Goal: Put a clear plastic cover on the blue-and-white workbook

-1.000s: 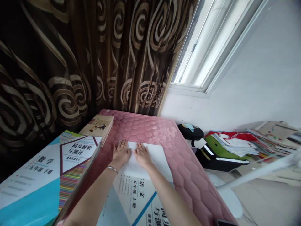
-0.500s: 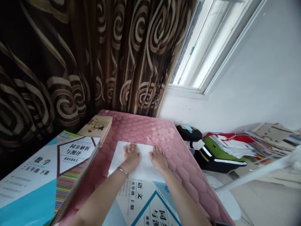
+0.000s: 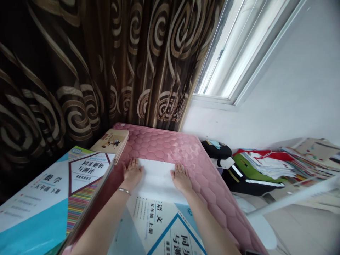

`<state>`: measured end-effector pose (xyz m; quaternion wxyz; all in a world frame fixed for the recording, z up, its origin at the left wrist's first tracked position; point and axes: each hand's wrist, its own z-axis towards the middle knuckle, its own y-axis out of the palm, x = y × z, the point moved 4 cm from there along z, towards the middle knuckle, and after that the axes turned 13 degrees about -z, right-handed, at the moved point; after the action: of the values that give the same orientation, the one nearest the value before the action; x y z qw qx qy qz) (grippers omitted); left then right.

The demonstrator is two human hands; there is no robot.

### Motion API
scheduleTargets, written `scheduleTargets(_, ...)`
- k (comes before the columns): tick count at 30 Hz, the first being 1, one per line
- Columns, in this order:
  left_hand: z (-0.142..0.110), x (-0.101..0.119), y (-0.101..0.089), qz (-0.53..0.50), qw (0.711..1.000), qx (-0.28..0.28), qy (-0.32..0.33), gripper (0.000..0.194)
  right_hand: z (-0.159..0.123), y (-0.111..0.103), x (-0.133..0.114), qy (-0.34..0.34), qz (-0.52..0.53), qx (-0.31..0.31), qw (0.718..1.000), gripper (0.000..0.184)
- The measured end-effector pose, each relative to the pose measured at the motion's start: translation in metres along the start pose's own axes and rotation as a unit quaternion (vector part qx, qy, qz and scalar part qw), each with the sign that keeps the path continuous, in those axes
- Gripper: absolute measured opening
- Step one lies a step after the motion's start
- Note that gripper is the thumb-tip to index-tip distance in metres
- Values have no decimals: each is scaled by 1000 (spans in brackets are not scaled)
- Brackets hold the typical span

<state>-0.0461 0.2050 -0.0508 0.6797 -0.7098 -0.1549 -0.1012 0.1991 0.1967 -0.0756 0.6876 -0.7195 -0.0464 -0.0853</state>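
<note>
A white sheet of paper (image 3: 157,177) lies at the far end of a blue and white workbook (image 3: 159,230) with Chinese print on its cover. Whether the sheet is loose or joined to the book, I cannot tell. My left hand (image 3: 132,175), with a bracelet at the wrist, rests flat on the sheet's left edge. At the right edge, my right hand (image 3: 181,177) presses down with its fingers stretched out. Neither hand grasps anything. My forearms hide parts of the workbook's sides.
A pink padded surface (image 3: 148,141) lies under everything. To the left stand a stack of large workbooks (image 3: 53,191) and smaller tan books (image 3: 113,140). Beyond the right edge are a green and black bag (image 3: 249,173), papers (image 3: 273,164) and a white stand (image 3: 292,198). A patterned curtain (image 3: 138,63) hangs behind.
My left hand has slid left across the sheet, from its middle to its left edge. The right hand stays at the right edge. The view has shifted slightly.
</note>
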Motion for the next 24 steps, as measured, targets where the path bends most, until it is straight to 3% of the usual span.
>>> scheduleTargets(3, -23, 3, -3, 19, 1000, -12, -2, 58, -2, -3, -1, 2, 4, -5, 1000, 65)
scheduleTargets(6, -59, 23, 5, 12, 993, -31, 117, 55, -4, -6, -1, 7, 4, -8, 1000, 65)
scheduleTargets(9, -87, 27, 13, -18, 987, -31, 155, 54, -5, -8, -2, 2, -8, -11, 1000, 65)
scheduleTargets(12, -96, 22, 14, -50, 984, -9, 169, 54, -8, -15, -3, 18, -21, -16, 999, 61)
scheduleTargets(14, -95, 19, 13, -63, 983, -6, 170, 54, -12, -27, -12, 22, -28, 21, 999, 56)
scheduleTargets(16, -92, 19, 12, -75, 983, -13, 166, 54, -17, -43, -33, -11, -19, 79, 997, 48)
scheduleTargets(18, -91, 20, 10, -83, 983, -22, 165, 55, -18, -55, -65, -66, 20, 100, 993, 43)
scheduleTargets(21, -91, 23, 8, -79, 983, -40, 158, 54, -7, -65, -116, -110, 90, 79, 987, 44)
scheduleTargets(24, -91, 23, 9, -72, 985, -66, 144, 54, 17, -68, -153, -104, 105, 34, 988, 48)
